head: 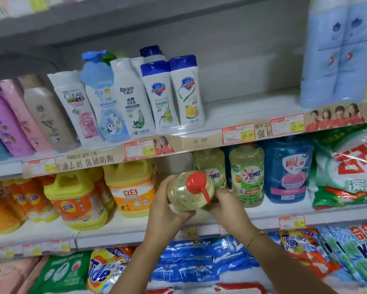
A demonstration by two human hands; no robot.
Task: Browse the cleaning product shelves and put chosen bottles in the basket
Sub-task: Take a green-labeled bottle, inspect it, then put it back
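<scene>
Head view shows the left hand (167,201) and right hand (226,201), fingers (186,214) curled round a full clear bottle (189,193), probably heavy, stiff and slick, so best cupped low between them.

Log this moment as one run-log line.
left hand: grips red-capped bottle | right hand: grips bottle | position: before middle shelf | basket: not in view

Bottles (186,92), jugs (131,187), perhaps detergent, on shelves (252,111)
</scene>
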